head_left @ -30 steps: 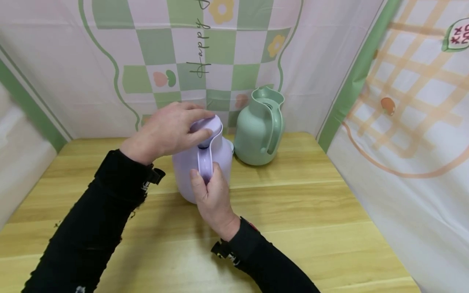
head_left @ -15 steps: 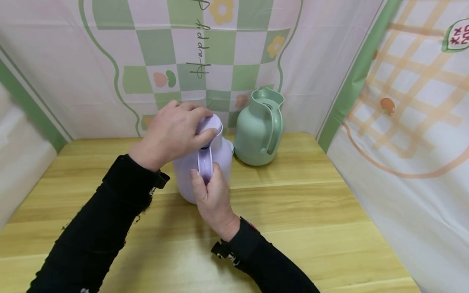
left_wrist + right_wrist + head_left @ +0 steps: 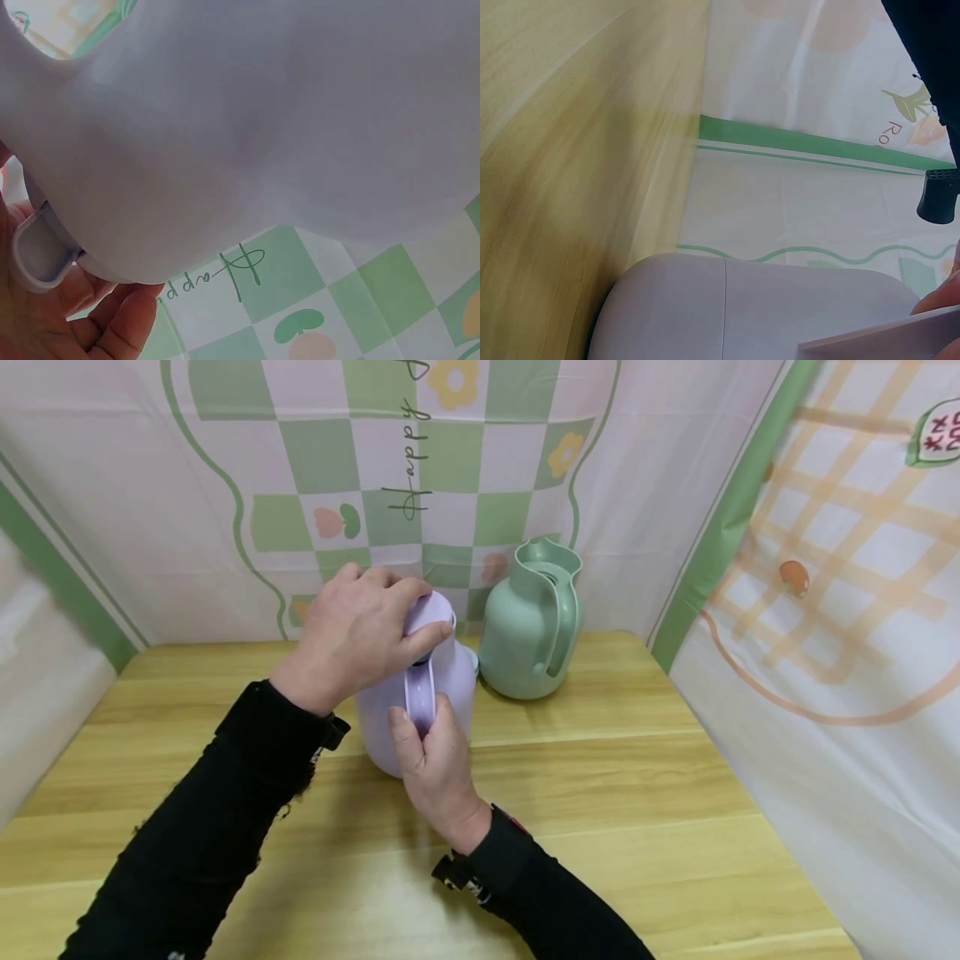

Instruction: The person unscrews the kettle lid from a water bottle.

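A lilac thermos jug (image 3: pixel 381 731) stands upright on the table, its handle (image 3: pixel 420 689) facing me in the head view. My left hand (image 3: pixel 352 631) reaches over its top and holds the lilac lid (image 3: pixel 431 612), thumb on the near side, fingers across the far side. Lower down, my right hand (image 3: pixel 438 772) grips the handle with the thumb along its left side. The jug's body (image 3: pixel 262 135) fills most of the left wrist view, with left fingertips (image 3: pixel 131 326) at its edge. The right wrist view shows the jug's side (image 3: pixel 697 311) close up beside the tabletop.
A green thermos jug (image 3: pixel 521 635) stands behind and to the right, its spout top uncovered. Between the jugs peeks the edge of a pale teal piece (image 3: pixel 474 658), mostly hidden. Patterned cloth (image 3: pixel 390 460) hangs close behind the wooden table (image 3: pixel 637 827).
My left hand has shifted a little to the right and turned over the lid, its thumb now farther across. The right hand and both jugs have stayed in place.
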A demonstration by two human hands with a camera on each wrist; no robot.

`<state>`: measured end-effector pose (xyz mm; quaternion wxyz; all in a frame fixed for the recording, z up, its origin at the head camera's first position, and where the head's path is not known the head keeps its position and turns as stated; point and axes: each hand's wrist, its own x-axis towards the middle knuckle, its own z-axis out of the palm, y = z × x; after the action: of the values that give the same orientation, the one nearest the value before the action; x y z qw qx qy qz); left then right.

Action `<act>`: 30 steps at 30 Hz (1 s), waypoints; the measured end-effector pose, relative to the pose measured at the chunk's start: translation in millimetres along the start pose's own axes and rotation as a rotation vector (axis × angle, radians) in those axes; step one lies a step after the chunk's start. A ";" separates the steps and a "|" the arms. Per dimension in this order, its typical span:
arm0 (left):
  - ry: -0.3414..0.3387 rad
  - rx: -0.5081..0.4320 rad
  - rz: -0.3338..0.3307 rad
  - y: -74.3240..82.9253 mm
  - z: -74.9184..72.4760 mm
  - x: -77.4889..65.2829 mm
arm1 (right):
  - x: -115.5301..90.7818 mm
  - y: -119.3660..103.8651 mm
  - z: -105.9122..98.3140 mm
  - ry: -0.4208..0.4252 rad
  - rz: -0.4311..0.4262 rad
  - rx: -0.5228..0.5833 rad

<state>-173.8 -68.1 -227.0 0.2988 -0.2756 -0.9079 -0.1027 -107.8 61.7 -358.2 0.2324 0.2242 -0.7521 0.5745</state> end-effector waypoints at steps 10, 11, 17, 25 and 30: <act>0.037 0.035 -0.043 1.6 3.7 -0.6 | -0.3 -2.0 -0.1 -0.001 0.005 0.005; 0.040 0.042 -0.047 2.2 3.8 -0.6 | -0.4 -2.1 -0.1 -0.002 0.003 0.005; 0.029 0.060 -0.081 5.1 2.9 -1.0 | -0.7 -1.7 0.0 -0.005 -0.003 0.010; -0.029 0.027 -0.089 3.0 -1.4 -2.0 | -0.9 -1.4 -0.2 -0.008 -0.003 0.019; -0.113 -0.005 -0.088 -0.9 -6.5 -1.0 | -0.5 -1.7 -0.1 -0.002 -0.003 0.013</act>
<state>-170.5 -71.6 -222.4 0.2415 -0.2413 -0.9343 -0.1021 -106.4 61.4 -357.2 0.2309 0.2273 -0.7483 0.5789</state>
